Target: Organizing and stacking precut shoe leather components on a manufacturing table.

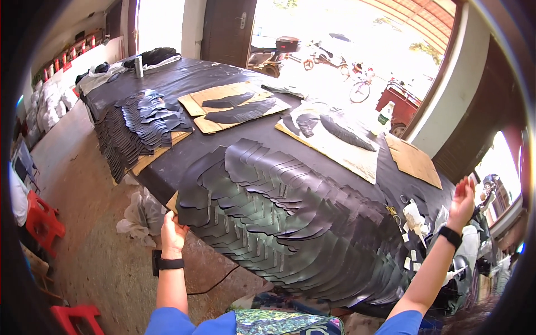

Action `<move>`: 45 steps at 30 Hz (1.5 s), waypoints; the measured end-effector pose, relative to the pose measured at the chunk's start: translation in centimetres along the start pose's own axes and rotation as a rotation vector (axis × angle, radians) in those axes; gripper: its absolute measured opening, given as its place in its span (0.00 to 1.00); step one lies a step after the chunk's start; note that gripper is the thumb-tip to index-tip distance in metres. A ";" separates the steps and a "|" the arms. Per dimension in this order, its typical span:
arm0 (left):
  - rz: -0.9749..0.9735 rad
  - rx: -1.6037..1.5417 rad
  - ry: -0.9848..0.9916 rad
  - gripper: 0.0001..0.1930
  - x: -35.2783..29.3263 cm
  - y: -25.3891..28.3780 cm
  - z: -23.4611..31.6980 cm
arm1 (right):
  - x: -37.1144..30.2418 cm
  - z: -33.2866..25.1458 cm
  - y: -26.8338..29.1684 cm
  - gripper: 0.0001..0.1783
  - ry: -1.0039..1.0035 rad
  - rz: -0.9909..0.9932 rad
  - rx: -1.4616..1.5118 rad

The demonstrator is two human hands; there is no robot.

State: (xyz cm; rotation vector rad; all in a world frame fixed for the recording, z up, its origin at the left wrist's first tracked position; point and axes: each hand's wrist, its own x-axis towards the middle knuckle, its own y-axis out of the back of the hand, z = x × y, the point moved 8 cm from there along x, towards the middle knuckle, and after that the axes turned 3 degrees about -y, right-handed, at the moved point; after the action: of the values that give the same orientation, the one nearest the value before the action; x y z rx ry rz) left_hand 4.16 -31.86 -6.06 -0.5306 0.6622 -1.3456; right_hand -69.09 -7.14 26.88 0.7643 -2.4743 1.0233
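Observation:
Overlapping rows of curved, dark leather-like cut pieces (290,218) cover the near part of the black-covered table (223,81). At the pile's left end my left hand (174,231) has its fingers curled at the edge, beside a small tan cardboard corner (172,202). Whether they pinch the cardboard or a black piece cannot be made out. Raised near the table's right end, my right hand (462,204) holds nothing, its fingers stretched upward. Below it lie white scraps (414,220) and a loose yellowish bundle (393,212). Both wrists wear black bands.
A second pile of dark strips (139,125) lies at the far left. Cardboard sheets (195,100) bear more curved pieces; another sheet (413,159) lies near a bottle (385,114). A can (138,67) stands at the back. Red stools (44,223) are on the floor at left.

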 end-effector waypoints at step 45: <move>0.135 0.086 0.024 0.18 -0.1 -1.8 0.3 | -4.8 45.7 -1.5 0.13 -0.997 0.192 -0.090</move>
State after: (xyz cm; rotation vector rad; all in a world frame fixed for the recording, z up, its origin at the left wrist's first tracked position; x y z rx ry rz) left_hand 3.05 -32.05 -4.60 -0.3945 0.6457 -1.2487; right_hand -69.62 -39.69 -5.61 1.2419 -3.4448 0.6419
